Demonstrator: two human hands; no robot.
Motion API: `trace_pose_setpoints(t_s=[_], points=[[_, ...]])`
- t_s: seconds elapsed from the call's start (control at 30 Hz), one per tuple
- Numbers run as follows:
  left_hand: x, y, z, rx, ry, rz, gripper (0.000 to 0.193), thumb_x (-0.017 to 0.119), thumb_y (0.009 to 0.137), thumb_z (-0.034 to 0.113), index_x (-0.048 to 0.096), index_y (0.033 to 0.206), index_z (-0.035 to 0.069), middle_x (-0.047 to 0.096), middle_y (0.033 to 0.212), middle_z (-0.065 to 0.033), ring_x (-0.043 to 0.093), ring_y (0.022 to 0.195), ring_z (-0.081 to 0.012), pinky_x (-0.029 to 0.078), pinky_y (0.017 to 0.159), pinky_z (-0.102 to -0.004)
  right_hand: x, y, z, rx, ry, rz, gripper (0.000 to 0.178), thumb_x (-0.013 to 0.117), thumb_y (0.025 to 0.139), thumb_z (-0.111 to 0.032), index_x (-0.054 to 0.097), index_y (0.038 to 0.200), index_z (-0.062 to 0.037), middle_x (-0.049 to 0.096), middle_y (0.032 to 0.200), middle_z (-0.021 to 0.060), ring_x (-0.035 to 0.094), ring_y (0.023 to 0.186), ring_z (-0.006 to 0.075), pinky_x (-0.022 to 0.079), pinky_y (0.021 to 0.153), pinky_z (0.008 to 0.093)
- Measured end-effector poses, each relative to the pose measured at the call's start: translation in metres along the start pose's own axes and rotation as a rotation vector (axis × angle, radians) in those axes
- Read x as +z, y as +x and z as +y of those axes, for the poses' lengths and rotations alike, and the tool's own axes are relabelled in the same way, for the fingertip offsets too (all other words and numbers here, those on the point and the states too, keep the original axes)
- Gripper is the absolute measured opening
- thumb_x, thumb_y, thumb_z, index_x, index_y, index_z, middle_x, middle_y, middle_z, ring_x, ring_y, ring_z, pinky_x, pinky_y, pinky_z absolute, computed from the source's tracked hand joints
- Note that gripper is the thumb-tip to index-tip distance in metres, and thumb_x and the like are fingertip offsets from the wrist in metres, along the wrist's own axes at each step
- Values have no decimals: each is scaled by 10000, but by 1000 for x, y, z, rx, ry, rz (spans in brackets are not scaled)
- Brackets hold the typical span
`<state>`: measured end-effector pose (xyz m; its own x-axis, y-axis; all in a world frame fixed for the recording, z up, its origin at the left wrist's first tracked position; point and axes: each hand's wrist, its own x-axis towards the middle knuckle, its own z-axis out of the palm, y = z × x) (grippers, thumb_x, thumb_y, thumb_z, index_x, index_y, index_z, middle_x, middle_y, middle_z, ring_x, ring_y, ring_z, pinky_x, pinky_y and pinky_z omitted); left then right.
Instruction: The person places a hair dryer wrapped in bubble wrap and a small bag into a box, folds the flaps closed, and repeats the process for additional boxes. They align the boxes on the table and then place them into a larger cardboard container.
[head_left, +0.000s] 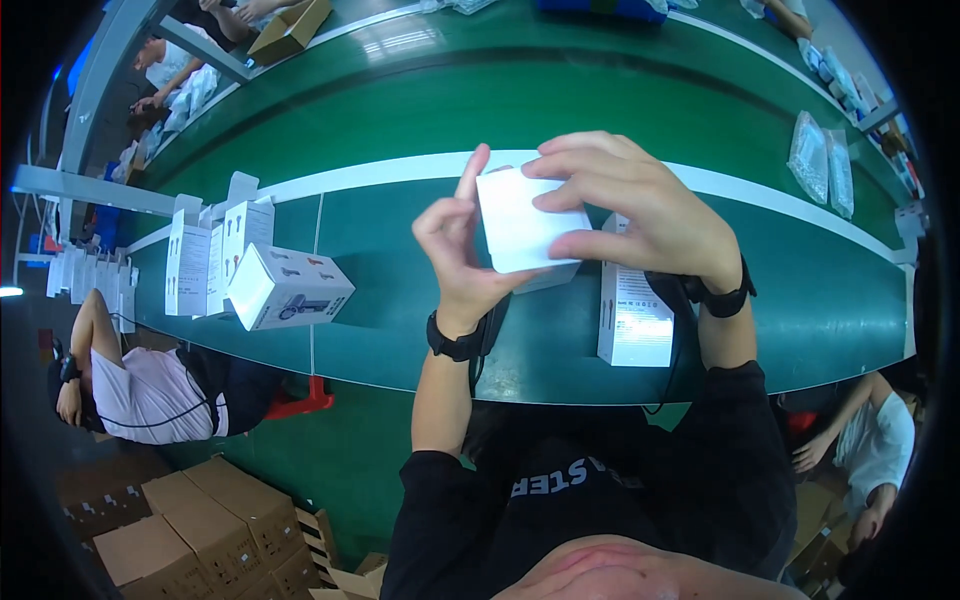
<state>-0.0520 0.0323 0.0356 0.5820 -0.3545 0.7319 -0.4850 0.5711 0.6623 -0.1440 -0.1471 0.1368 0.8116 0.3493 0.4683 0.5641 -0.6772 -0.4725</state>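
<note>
Over the bench in front of me, a small white cardboard box (525,235) is held up between both hands, a blank face turned toward me. My left hand (458,235) grips its left side, with the thumb along the lower edge and one finger pointing up. My right hand (645,205) closes on the right side, fingertips and thumb lying on the blank face. Below my right wrist a printed white box (640,335) lies on the bench, partly covered by the hand. Both wrists wear black bands with cables.
On the left of the green bench (390,330), a printed box (292,290) stands near open-flapped white boxes (222,255). Beyond a white rail runs a green belt (420,100) carrying clear bubble bags (820,165). Brown cartons (215,510) are stacked lower left. Other people sit on both sides.
</note>
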Motion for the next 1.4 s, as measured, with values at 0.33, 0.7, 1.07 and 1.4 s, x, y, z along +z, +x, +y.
trace_pose_setpoints(t_s=[0.33, 0.7, 1.07, 1.4], points=[[-19, 5, 4, 23, 212, -140, 592, 719, 828, 409, 517, 1260, 58, 329, 1435, -356, 458, 1274, -406, 386, 1038, -457, 12, -2, -20, -24, -443, 52, 373, 659, 758, -72, 649, 1125, -140, 619, 1225, 116, 578, 1174, 321, 529, 903, 370], [-18, 5, 8, 13, 94, -111, 341, 620, 903, 331, 646, 1113, 63, 397, 1394, -287, 450, 1261, -413, 371, 1036, -501, 11, -7, -30, -17, -525, 4, 375, 667, 753, -92, 658, 1121, -160, 607, 1234, 112, 589, 1146, 320, 527, 895, 371], [-25, 5, 16, 11, -42, -249, 287, 776, 754, 231, 693, 989, 88, 463, 1333, -238, 448, 1254, -438, 378, 1030, -539, 13, -18, -50, 33, -461, -10, 380, 718, 728, -129, 683, 1105, -169, 607, 1224, 108, 580, 1138, 312, 503, 864, 386], [-32, 4, 21, 208, 461, -384, 504, 888, 605, 268, 625, 1014, 135, 497, 1318, -216, 437, 1263, -443, 396, 1012, -562, 15, -26, -38, -4, -431, 10, 335, 740, 727, -128, 685, 1057, -144, 609, 1215, 115, 582, 1137, 305, 508, 869, 375]])
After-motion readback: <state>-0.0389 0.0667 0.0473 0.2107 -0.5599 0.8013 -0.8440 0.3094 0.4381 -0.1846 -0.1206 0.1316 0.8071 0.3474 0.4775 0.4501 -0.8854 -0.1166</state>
